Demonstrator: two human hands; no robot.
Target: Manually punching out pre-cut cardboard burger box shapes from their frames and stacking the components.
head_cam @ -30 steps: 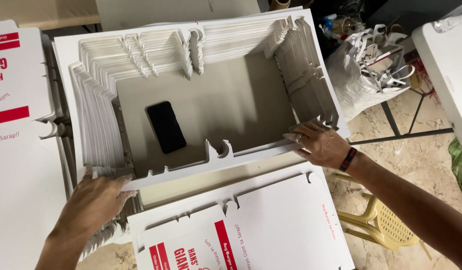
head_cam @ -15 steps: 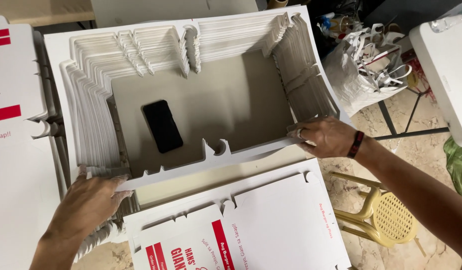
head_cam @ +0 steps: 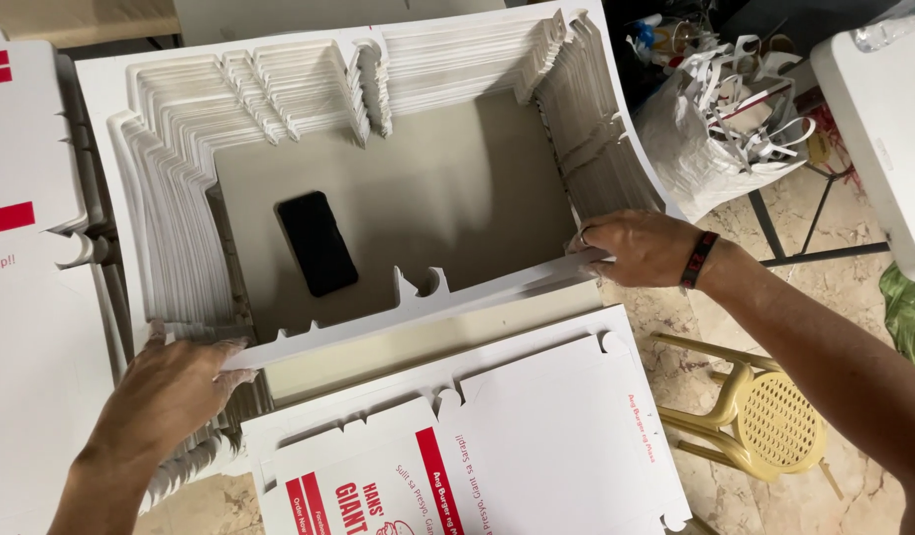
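A long white cardboard strip (head_cam: 418,312) is held at both ends, its long axis running from eight o'clock up to two o'clock across the near side of the stacked white frame offcuts (head_cam: 180,198). The left hand (head_cam: 170,391) is pressed on its lower end, fingers closed over it; the right hand (head_cam: 645,248) pinches the upper end. A black phone (head_cam: 317,243) lies inside the hollow, at eleven o'clock from the strip's middle.

Phone (head_cam: 318,243) inside ring of cardboard frames (head_cam: 180,228), printed sheets (head_cam: 497,446) before it, stool (head_cam: 764,416) right
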